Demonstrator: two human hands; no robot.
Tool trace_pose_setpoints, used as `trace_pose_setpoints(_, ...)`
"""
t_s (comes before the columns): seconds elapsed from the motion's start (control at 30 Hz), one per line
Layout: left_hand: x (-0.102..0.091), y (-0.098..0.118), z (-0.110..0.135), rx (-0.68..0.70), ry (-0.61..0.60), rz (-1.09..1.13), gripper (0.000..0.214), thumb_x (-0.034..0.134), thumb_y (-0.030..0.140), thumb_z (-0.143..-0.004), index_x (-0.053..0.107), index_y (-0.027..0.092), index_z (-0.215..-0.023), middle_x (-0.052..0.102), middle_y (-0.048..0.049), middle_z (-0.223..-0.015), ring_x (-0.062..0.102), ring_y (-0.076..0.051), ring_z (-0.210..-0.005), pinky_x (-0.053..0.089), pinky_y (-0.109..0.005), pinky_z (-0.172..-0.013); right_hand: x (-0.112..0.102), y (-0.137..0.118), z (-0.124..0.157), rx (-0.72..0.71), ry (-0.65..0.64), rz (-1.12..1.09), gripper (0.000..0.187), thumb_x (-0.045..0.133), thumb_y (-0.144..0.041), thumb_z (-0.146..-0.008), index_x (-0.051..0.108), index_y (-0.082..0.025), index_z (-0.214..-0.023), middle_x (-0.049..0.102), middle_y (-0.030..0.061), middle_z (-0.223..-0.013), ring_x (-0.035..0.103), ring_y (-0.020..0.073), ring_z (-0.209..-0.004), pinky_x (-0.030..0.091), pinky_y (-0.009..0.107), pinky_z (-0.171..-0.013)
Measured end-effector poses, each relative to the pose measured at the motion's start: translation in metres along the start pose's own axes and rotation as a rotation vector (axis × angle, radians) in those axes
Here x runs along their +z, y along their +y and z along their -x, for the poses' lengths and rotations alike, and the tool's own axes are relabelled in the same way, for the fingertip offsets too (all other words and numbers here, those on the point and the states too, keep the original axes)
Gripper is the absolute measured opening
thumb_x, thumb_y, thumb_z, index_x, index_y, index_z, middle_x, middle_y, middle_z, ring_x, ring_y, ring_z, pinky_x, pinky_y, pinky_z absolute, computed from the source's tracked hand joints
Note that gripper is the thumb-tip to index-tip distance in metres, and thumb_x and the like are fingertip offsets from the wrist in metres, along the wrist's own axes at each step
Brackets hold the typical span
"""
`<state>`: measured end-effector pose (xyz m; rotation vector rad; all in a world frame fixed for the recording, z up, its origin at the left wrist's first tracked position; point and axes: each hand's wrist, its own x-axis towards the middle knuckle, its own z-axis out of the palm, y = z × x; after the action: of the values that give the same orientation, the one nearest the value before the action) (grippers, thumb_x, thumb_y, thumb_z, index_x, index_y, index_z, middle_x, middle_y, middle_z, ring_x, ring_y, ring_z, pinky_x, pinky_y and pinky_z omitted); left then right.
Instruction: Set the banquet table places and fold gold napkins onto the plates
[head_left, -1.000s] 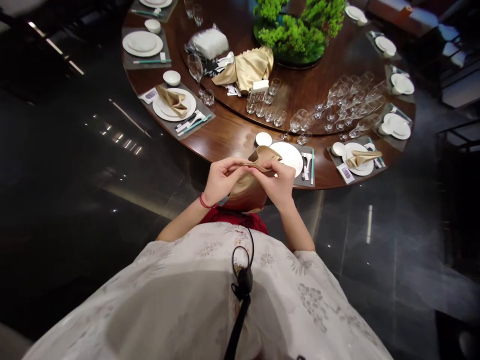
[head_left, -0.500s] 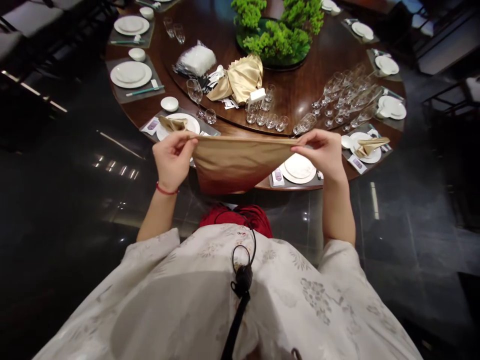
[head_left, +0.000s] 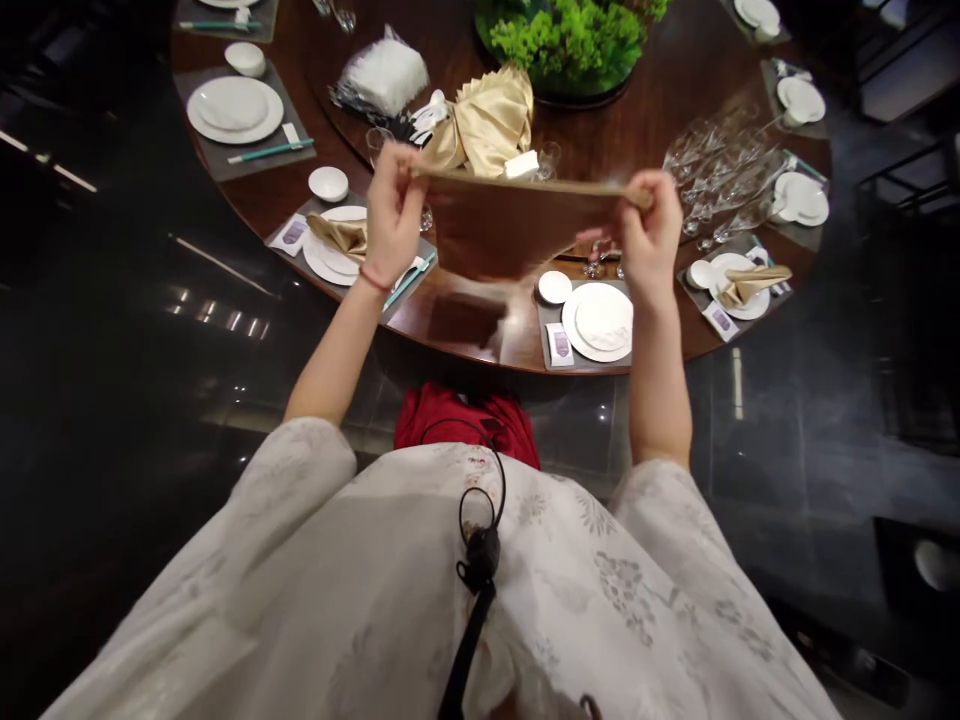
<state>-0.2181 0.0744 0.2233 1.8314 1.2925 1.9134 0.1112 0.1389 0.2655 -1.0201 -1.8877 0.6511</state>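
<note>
Both my hands hold up a gold satin napkin [head_left: 517, 225] by its top edge, stretched taut above the round wooden table [head_left: 480, 345]. My left hand [head_left: 394, 210], with a red cord at its wrist, pinches the left end. My right hand [head_left: 649, 235] pinches the right end. The napkin hides part of the turntable behind it. Below it lies a bare white plate [head_left: 598, 320] on a grey mat. A folded gold napkin [head_left: 337, 236] sits on the plate at the left setting, and another [head_left: 754, 282] sits on the plate at the right setting.
A heap of gold napkins [head_left: 487, 125], a bagged white bundle [head_left: 382, 75] and a green plant centrepiece [head_left: 566, 35] stand on the turntable. Several wine glasses [head_left: 720, 170] lie grouped at the right. Dark polished floor surrounds the table. My white floral sleeves [head_left: 300, 520] fill the bottom.
My hands have risen higher over the table, carrying the napkin up and away from my body. It now shows as a shorter, taut band. One second ago my hands were close together on it.
</note>
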Motion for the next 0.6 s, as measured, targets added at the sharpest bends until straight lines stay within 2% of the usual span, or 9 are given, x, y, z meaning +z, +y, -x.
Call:
trace_pose_setpoints(0.1, -0.012, 0.008, 0.081, -0.174, 0.018, -0.025, 0.033, 0.054, 0.053, -0.096, 0.054, 0.020, -0.099, 0.059, -0.0050, -0.096, 0.063, -0.018, -0.095, 0.053, -0.031, -0.086, 0.021, 0.015, 0.085, 0.082, -0.029, -0.068, 0.034, 0.046, -0.050, -0.100, 0.062, -0.022, -0.111, 0.070, 0.0061, -0.099, 0.073, 0.0192, -0.090, 0.057, 0.030, -0.065)
trace_pose_setpoints(0.2, -0.010, -0.016, 0.172, -0.454, -0.025, -0.056, 0.028, 0.055, 0.046, -0.094, 0.056, 0.018, -0.096, 0.062, -0.0057, -0.092, 0.064, -0.017, -0.090, 0.052, -0.030, -0.084, 0.060, 0.055, 0.165, 0.261, -0.123, -0.123, 0.035, 0.049, -0.048, -0.098, 0.069, -0.021, -0.104, 0.074, 0.0083, -0.098, 0.072, 0.0227, -0.094, 0.059, 0.035, -0.074)
trace_pose_setpoints(0.3, 0.002, -0.041, 0.243, -0.829, -0.138, -0.127, 0.015, 0.055, 0.028, -0.090, 0.058, 0.014, -0.093, 0.065, -0.0070, -0.092, 0.063, -0.017, -0.092, 0.051, -0.028, -0.086, 0.097, 0.095, 0.220, 0.384, -0.229, -0.135, 0.030, 0.055, -0.040, -0.094, 0.074, -0.018, -0.101, 0.074, 0.0131, -0.112, 0.068, 0.0250, -0.109, 0.053, 0.040, -0.098)
trace_pose_setpoints(0.37, 0.008, -0.049, 0.275, -1.031, -0.220, -0.170, 0.012, 0.053, 0.020, -0.087, 0.059, 0.013, -0.093, 0.067, -0.0068, -0.093, 0.062, -0.016, -0.097, 0.050, -0.027, -0.091, 0.114, 0.113, 0.246, 0.487, -0.300, -0.122, 0.025, 0.059, -0.035, -0.090, 0.076, -0.016, -0.096, 0.073, 0.0144, -0.115, 0.067, 0.0257, -0.112, 0.049, 0.039, -0.103)
trace_pose_setpoints(0.43, 0.010, -0.051, 0.297, -1.138, -0.283, -0.191, 0.012, 0.052, 0.017, -0.085, 0.059, 0.013, -0.093, 0.067, -0.0060, -0.092, 0.062, -0.016, -0.099, 0.049, -0.027, -0.092, 0.126, 0.122, 0.267, 0.592, -0.385, -0.065, 0.022, 0.063, -0.032, -0.088, 0.077, -0.015, -0.090, 0.075, 0.0140, -0.108, 0.068, 0.0259, -0.105, 0.050, 0.037, -0.098)
trace_pose_setpoints(0.5, 0.007, -0.050, 0.310, -1.145, -0.321, -0.214, 0.011, 0.051, 0.016, -0.086, 0.059, 0.013, -0.093, 0.068, -0.0057, -0.092, 0.062, -0.016, -0.097, 0.049, -0.027, -0.090, 0.138, 0.122, 0.282, 0.636, -0.493, -0.007, 0.021, 0.063, -0.030, -0.088, 0.077, -0.015, -0.086, 0.077, 0.0121, -0.099, 0.068, 0.0243, -0.094, 0.051, 0.034, -0.090)
trace_pose_setpoints(0.6, 0.003, -0.046, 0.316, -1.068, -0.422, -0.269, 0.014, 0.048, 0.017, -0.088, 0.059, 0.013, -0.094, 0.066, -0.0043, -0.084, 0.061, -0.015, -0.084, 0.047, -0.025, -0.083, 0.162, 0.108, 0.293, 0.587, -0.610, -0.018, 0.023, 0.059, -0.031, -0.091, 0.077, -0.016, -0.088, 0.077, 0.0093, -0.092, 0.065, 0.0203, -0.084, 0.048, 0.030, -0.082)
